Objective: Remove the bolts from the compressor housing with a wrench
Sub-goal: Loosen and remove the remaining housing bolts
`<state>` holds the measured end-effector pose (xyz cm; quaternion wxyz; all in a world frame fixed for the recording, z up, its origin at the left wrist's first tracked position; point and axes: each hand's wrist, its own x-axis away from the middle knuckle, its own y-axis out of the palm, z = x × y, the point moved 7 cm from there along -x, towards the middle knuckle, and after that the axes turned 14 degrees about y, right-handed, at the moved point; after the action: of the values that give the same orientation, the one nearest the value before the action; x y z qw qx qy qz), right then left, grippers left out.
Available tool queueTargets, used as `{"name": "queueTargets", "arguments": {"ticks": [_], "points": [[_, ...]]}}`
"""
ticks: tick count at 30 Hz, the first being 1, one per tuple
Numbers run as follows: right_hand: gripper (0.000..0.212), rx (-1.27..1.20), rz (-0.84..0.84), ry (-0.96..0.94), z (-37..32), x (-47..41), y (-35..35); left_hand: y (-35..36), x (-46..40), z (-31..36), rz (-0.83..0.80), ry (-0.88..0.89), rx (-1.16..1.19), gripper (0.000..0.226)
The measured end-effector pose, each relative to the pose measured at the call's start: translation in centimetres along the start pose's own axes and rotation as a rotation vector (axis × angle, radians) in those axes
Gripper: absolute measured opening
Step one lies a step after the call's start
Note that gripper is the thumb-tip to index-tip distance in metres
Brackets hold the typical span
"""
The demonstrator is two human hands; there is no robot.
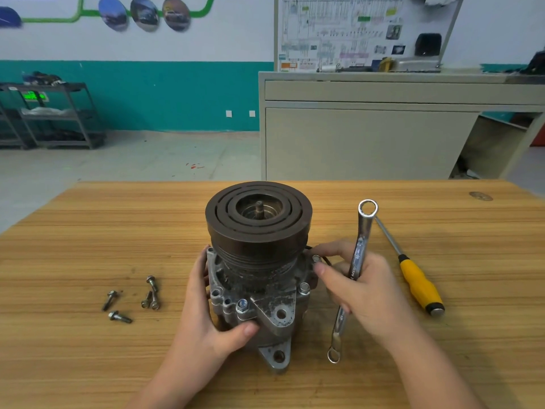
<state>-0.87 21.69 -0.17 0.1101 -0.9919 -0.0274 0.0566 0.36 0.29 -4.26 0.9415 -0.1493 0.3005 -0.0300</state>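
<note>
Bolts (pixel 129 299), five, lie loose toward the table's (pixel 88 231) left edge; the compressor housing (pixel 256 293), mid-table, is steadied by the left hand (pixel 206 314). Right hand (pixel 362 287) clasps the wrench (pixel 352 278), fingertips pinching another bolt (pixel 316 258); two seem left.

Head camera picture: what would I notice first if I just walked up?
Probably the grey metal compressor with its dark round pulley, standing mid-table between both hands. The left hand steadies it, while the right hand holds a shiny silver ring wrench and pinches a bolt. Five loose grey bolts lie left, a yellow-handled screwdriver right.
</note>
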Motion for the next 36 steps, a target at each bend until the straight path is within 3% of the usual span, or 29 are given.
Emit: {"name": "queueTargets", "arguments": {"ticks": [4,7,12,16,20,24,31,36], "points": [[0.021,-0.003,0.039,0.014,0.03,-0.03,-0.10,0.02,0.02,0.05,0.004,0.008,-0.012,0.107],[0.009,-0.008,-0.013,0.009,0.22,-0.04,0.16,0.04,0.05,0.01,0.005,0.011,-0.028,0.104],[0.024,0.006,0.065,0.027,0.28,0.01,0.13,-0.03,0.05,-0.04,0.010,0.018,-0.016,0.108],[0.011,0.008,0.022,-0.006,0.10,0.14,0.38,-0.08,0.01,-0.08,0.008,0.013,-0.040,0.103],[0.029,-0.044,0.090,0.002,0.00,0.13,0.05,-0.07,0.03,-0.20,0.010,0.019,-0.041,0.103],[0.009,-0.018,0.054,-0.044,-0.33,0.25,-0.24,-0.02,0.09,-0.43,0.004,0.013,-0.037,0.105],[0.008,-0.047,0.036,-0.048,-0.15,0.02,-0.06,-0.06,0.17,-0.53,0.002,0.003,-0.041,0.106],[0.020,-0.039,0.070,-0.015,0.31,-0.19,-0.20,-0.04,0.17,-0.55,0.004,0.001,-0.024,0.104]]}}
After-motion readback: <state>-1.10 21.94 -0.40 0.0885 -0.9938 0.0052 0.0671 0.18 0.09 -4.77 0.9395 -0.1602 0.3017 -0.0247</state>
